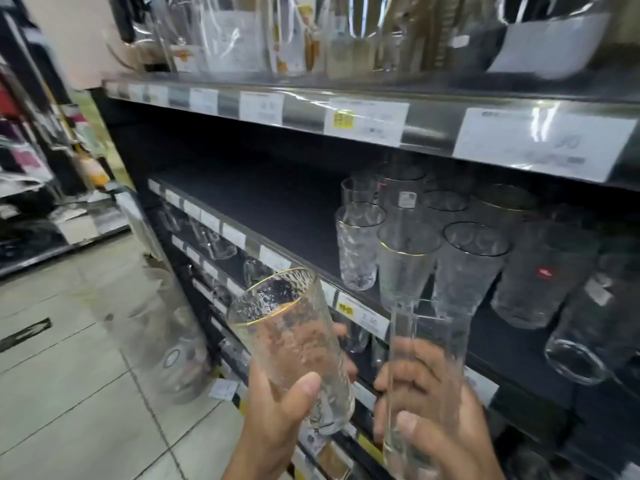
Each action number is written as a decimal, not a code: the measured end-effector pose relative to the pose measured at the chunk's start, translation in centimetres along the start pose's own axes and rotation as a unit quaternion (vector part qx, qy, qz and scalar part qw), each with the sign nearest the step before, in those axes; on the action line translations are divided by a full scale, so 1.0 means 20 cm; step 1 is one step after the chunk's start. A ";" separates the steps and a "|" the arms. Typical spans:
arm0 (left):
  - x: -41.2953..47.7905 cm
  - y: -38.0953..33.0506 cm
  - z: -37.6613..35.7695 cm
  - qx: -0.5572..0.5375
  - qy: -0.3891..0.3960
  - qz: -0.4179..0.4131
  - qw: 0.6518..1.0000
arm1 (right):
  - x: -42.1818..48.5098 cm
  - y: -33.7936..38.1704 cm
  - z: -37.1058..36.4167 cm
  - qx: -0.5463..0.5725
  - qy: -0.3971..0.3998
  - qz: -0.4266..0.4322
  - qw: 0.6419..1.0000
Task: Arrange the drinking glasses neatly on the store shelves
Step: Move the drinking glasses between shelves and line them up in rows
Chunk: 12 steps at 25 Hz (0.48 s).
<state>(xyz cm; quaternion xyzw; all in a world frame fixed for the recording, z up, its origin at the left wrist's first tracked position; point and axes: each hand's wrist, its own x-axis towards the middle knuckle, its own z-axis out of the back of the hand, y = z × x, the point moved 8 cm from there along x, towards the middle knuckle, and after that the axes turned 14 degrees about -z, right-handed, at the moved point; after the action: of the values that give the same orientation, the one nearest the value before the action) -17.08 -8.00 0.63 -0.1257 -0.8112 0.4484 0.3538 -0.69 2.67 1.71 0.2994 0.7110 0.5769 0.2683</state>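
Glasses fill both hands. My left hand (277, 417) is wrapped round a bumpy glass with a gold rim (284, 334), thumb on the near side and fingers curled round the far side. My right hand (446, 410) is wrapped round a tall plain glass (424, 344), thumb in front, with the fingers showing through the glass behind. Both glasses are in the air, in front of the edge of the dark middle shelf (263, 202) and not on it yet.

A bunch of glasses stands on the right part of that shelf. A small bumpy gold-rim glass (358, 247) is at the front left of the bunch. A taller gold-rim glass (405, 271) is just beside it.

I think the job now is to put these two down, one at a time. The bumpy one looks like the small one on the shelf. So I would set it just beside that one, on its left, in line with the front row. I would lift it over the shelf edge with the price tags (363, 317), then come down slow and flat so it does not knock its neighbour. I would let go only when the bottom sits flat. The picture is blurry, so I cannot tell how the back rows line up.
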 end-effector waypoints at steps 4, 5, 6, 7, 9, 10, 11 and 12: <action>0.06 -0.10 0.42 -0.002 -0.083 0.022 0.996 | 0.17 -0.14 -0.46 0.058 0.105 -0.101 0.988; 0.07 -0.13 0.54 -0.005 -0.101 0.022 0.995 | 0.22 -0.17 -0.59 0.045 0.126 -0.113 0.984; 0.09 -0.16 0.65 -0.002 -0.118 0.020 0.993 | 0.25 -0.18 -0.72 0.031 0.147 -0.123 0.981; 0.11 -0.19 0.78 0.003 -0.139 0.017 0.990 | 0.29 -0.21 -0.85 0.010 0.166 -0.128 0.978; 0.15 -0.23 1.02 0.008 -0.177 0.019 0.984 | 0.34 -0.24 -1.10 -0.012 0.203 -0.135 0.970; 0.18 -0.25 1.14 0.013 -0.186 0.019 0.982 | 0.37 -0.26 -1.23 -0.006 0.213 -0.144 0.966; 0.21 -0.27 1.23 0.015 -0.188 0.019 0.982 | 0.40 -0.28 -1.34 0.002 0.227 -0.148 0.963; 0.26 -0.28 1.32 0.018 -0.183 0.024 0.983 | 0.43 -0.28 -1.45 0.012 0.236 -0.149 0.960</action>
<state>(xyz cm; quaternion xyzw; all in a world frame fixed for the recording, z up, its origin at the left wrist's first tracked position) -38.22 -25.28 -1.62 -0.0542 -0.8508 0.4867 0.1906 -28.14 -11.03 1.39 0.0485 0.7979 0.5758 0.1718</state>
